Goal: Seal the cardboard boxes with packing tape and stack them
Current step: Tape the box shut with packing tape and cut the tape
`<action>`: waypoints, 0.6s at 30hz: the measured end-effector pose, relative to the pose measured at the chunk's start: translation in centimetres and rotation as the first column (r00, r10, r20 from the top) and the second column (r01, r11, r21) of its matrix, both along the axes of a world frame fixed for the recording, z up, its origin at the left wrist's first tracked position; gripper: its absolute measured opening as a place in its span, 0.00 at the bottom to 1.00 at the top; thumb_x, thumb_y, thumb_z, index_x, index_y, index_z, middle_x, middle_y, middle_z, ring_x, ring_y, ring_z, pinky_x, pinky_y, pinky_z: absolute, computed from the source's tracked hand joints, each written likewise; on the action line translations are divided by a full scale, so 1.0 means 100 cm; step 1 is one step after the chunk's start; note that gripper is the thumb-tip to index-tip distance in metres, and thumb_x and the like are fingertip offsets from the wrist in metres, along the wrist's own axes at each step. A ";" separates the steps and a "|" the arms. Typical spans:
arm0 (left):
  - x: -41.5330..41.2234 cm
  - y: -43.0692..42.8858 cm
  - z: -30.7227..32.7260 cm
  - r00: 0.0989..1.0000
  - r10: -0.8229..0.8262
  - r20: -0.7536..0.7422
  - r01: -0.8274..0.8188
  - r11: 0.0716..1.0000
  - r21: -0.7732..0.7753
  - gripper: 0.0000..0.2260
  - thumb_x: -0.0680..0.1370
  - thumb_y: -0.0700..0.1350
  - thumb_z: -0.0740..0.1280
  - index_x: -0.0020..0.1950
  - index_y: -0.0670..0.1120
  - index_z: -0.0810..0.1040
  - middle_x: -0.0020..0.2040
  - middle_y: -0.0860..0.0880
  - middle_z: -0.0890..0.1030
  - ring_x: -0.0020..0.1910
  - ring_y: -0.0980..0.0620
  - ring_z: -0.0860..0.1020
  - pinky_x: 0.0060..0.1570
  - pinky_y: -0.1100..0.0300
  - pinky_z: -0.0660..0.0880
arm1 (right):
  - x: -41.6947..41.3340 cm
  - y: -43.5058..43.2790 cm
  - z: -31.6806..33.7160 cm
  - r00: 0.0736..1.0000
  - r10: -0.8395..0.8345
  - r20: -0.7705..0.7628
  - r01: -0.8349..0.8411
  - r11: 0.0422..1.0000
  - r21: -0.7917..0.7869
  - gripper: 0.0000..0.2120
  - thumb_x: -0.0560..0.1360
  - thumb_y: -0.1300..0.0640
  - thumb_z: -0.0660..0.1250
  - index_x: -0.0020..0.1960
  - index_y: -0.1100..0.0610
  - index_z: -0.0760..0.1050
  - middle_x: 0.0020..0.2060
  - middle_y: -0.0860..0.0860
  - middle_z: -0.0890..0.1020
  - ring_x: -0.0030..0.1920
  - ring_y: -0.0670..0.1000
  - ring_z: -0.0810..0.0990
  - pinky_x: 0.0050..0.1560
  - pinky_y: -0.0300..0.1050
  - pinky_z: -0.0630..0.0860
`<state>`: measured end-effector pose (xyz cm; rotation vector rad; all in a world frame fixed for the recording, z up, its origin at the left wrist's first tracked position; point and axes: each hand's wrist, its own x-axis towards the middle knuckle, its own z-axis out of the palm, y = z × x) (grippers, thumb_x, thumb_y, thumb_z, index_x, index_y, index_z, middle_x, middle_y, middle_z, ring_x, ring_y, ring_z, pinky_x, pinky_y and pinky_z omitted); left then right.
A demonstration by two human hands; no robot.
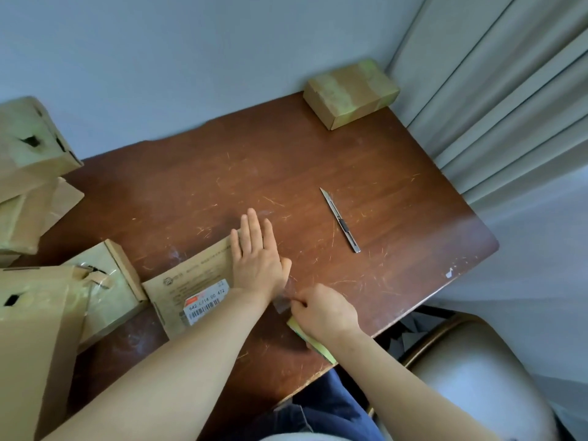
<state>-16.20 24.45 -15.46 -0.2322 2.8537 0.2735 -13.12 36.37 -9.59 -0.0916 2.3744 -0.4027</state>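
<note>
A flat cardboard box (194, 288) with a white barcode label lies near the table's front edge. My left hand (256, 249) presses flat on its right end, fingers straight. Just right of that, my right hand (323, 308) pinches a strip of clear packing tape (281, 302) that runs toward the box's end. Under my right wrist shows a yellowish roll of tape (313, 340), mostly hidden. A taped box (350, 92) sits at the table's far right corner.
A metal utility knife (340, 219) lies on the brown wooden table (286, 160), blade out. Several cardboard boxes (28, 173) crowd the left side, one small one (105, 291) beside the labelled box. A grey chair (477, 377) stands at the lower right, curtains behind.
</note>
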 end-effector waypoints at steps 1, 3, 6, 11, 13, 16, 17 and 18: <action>0.000 0.001 0.000 1.000 0.013 0.011 -0.013 1.000 0.010 0.34 0.80 0.56 0.51 0.78 0.41 0.39 0.75 0.37 0.32 0.75 0.41 0.34 0.72 0.45 0.34 | 0.001 0.001 0.000 1.000 -0.004 -0.001 0.004 1.000 -0.002 0.12 0.78 0.55 0.55 0.41 0.50 0.76 0.33 0.46 0.73 0.38 0.51 0.72 0.31 0.39 0.65; 0.000 0.000 -0.003 0.999 0.030 -0.024 -0.029 0.999 0.021 0.34 0.80 0.60 0.47 0.78 0.42 0.40 0.76 0.39 0.35 0.76 0.41 0.36 0.72 0.46 0.34 | 0.001 0.002 0.000 1.000 -0.001 -0.004 0.001 1.000 -0.008 0.14 0.78 0.55 0.55 0.41 0.50 0.77 0.34 0.47 0.74 0.36 0.50 0.73 0.30 0.39 0.64; -0.001 -0.001 -0.005 0.997 0.011 -0.073 -0.011 1.000 0.004 0.30 0.77 0.53 0.50 0.78 0.42 0.54 0.78 0.40 0.48 0.77 0.42 0.45 0.74 0.45 0.39 | 0.000 0.001 -0.004 1.000 0.006 -0.011 -0.006 1.000 -0.017 0.14 0.78 0.56 0.54 0.43 0.51 0.78 0.35 0.47 0.76 0.37 0.50 0.73 0.28 0.38 0.63; -0.002 0.001 -0.004 0.997 -0.025 -0.076 0.019 0.996 -0.084 0.27 0.75 0.51 0.51 0.71 0.42 0.69 0.73 0.35 0.61 0.73 0.35 0.57 0.72 0.39 0.48 | 0.003 0.004 -0.006 1.000 -0.004 -0.021 0.003 0.999 -0.044 0.14 0.78 0.56 0.54 0.40 0.51 0.76 0.32 0.46 0.75 0.33 0.47 0.72 0.28 0.38 0.64; -0.003 -0.001 -0.005 0.997 -0.021 -0.068 0.015 0.996 -0.084 0.28 0.73 0.52 0.51 0.69 0.44 0.71 0.72 0.36 0.64 0.71 0.35 0.60 0.71 0.39 0.50 | 0.003 0.004 -0.006 0.999 -0.014 -0.031 0.013 0.999 -0.044 0.15 0.78 0.54 0.54 0.39 0.53 0.77 0.29 0.45 0.74 0.30 0.45 0.71 0.27 0.38 0.64; -0.001 -0.004 -0.006 0.998 -0.021 -0.060 0.017 0.998 -0.061 0.29 0.71 0.54 0.53 0.70 0.46 0.70 0.72 0.38 0.63 0.71 0.36 0.58 0.70 0.40 0.49 | 0.005 0.003 -0.005 0.999 -0.029 -0.029 0.027 0.998 -0.059 0.15 0.78 0.53 0.55 0.40 0.54 0.79 0.28 0.46 0.75 0.29 0.46 0.72 0.27 0.38 0.65; -0.002 -0.004 -0.004 0.998 -0.012 -0.055 0.010 0.999 -0.042 0.28 0.72 0.55 0.54 0.70 0.47 0.69 0.72 0.39 0.62 0.71 0.37 0.58 0.70 0.41 0.49 | 0.004 0.003 -0.004 0.999 -0.029 -0.018 0.028 0.998 -0.064 0.15 0.77 0.54 0.55 0.41 0.54 0.79 0.29 0.46 0.76 0.30 0.46 0.72 0.28 0.38 0.66; -0.004 -0.005 -0.003 0.999 -0.007 -0.037 0.007 1.000 -0.019 0.28 0.73 0.57 0.55 0.72 0.48 0.67 0.73 0.40 0.61 0.71 0.38 0.56 0.71 0.41 0.48 | 0.004 0.004 -0.003 1.000 -0.029 -0.001 0.028 0.997 -0.069 0.15 0.77 0.54 0.56 0.44 0.54 0.80 0.31 0.47 0.78 0.31 0.46 0.73 0.29 0.38 0.67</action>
